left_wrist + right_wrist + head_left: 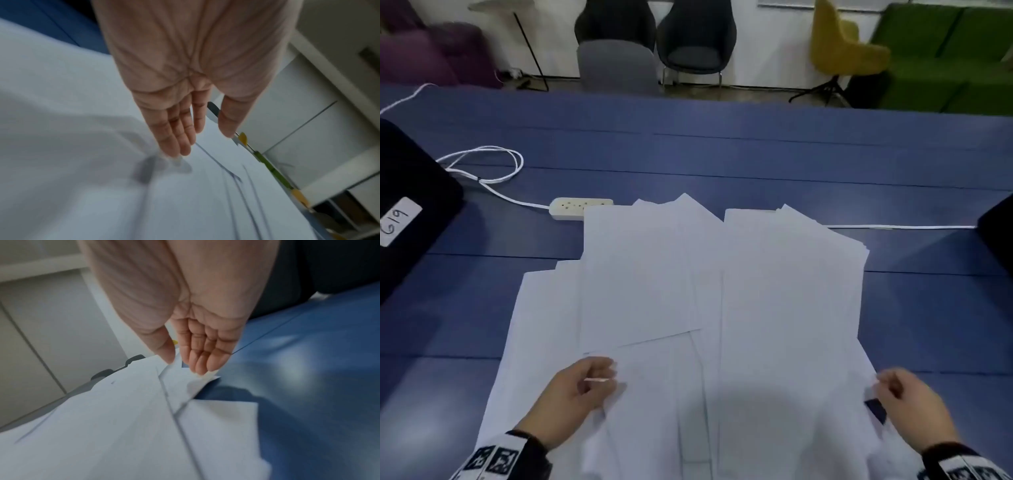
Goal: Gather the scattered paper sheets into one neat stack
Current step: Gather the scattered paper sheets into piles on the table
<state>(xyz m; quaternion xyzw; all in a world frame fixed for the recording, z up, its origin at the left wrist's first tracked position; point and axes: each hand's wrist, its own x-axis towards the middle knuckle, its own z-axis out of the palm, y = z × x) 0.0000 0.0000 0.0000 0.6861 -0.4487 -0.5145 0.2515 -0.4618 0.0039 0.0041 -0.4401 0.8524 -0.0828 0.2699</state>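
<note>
Several white paper sheets (722,291) lie spread and overlapping on the blue table (722,154), reaching from its middle to the near edge. My left hand (602,378) is at the near left of the spread, and a sheet's edge runs between its thumb and fingers. The left wrist view shows that hand (207,139) with nearly straight fingers under the lifted sheet (222,151) and the thumb above it. My right hand (883,382) is at the near right. There the hand (185,365) pinches a curled sheet corner (201,381) between thumb and fingers.
A white power strip (580,207) lies just behind the papers, its looped cable (493,164) trailing left. A black case labelled G19 (410,205) sits at the left edge, another black object (996,233) at the right. Chairs (695,37) stand beyond the table.
</note>
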